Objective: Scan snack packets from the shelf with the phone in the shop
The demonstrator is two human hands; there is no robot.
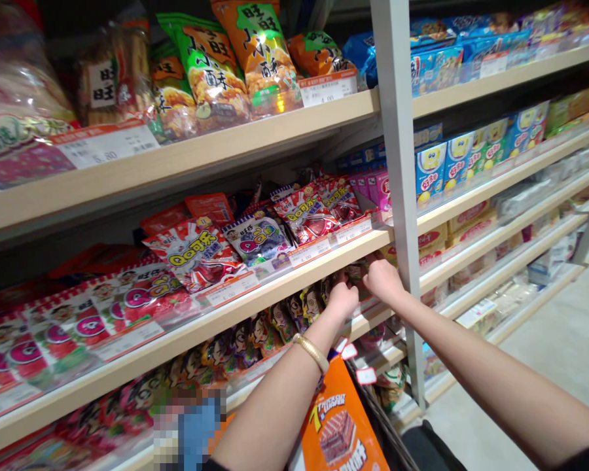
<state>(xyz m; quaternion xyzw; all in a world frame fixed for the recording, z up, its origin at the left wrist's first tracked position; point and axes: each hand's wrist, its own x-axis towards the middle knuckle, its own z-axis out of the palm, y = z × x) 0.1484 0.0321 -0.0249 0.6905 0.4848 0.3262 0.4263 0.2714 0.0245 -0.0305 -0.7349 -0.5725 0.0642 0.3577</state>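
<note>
My left hand (343,299), below a gold bracelet (311,353), reaches to the front of a lower shelf. It is beside a row of small candy packets with cartoon faces (279,320), fingers curled in. Close to its right, my right hand (380,280) reaches under the shelf board above, near the grey upright post (403,196). Its fingers are bent and closed too. Whatever either hand grips is hidden or too small to name. Under my left forearm is an orange wafer box (341,425), partly covered by the arm.
Above my hands, a wooden shelf (285,271) holds red and purple gummy candy bags (196,255) behind price tags. Higher up stand green and orange rice cracker bags (211,65). Right of the post are blue biscuit boxes (432,170). Pale floor (535,353) lies at lower right.
</note>
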